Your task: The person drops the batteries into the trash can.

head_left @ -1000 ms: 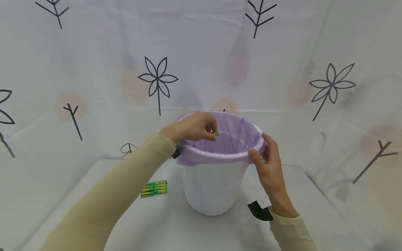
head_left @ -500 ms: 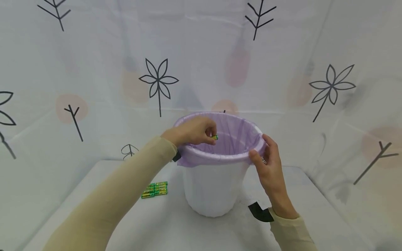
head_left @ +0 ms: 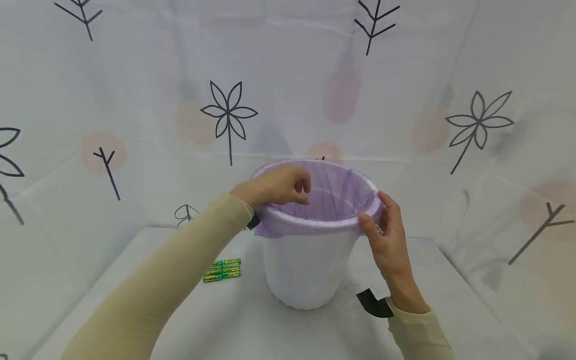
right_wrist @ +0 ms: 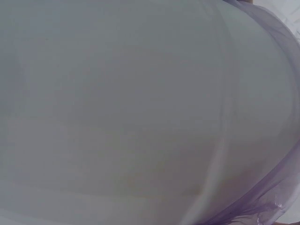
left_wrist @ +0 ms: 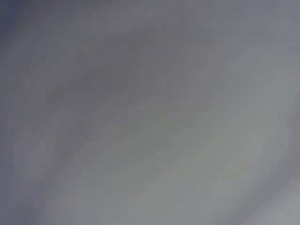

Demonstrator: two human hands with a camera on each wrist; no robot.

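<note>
A white trash can (head_left: 306,270) stands upright, with a purple bag (head_left: 342,185) lining it and folded over its rim. My left hand (head_left: 283,184) is over the can's opening, fingers loosely bent and nothing seen between thumb and fingertips. My right hand (head_left: 387,235) grips the rim at the right, thumb in front and fingers around the side. To the left of the can lie several green and gold batteries (head_left: 227,270) in two rows, partly behind the left sleeve. Only blurred grey fills the left wrist view. The right wrist view shows the can's wall (right_wrist: 140,103) up close.
The can stands on a white table (head_left: 216,320). A white cloth (head_left: 288,65) printed with plants hangs behind and at both sides. A black strap (head_left: 374,304) sticks out near the right wrist.
A green and gold battery pinched in my left hand half a second ago has been let go and is out of sight. The right hand has stayed on the rim.
</note>
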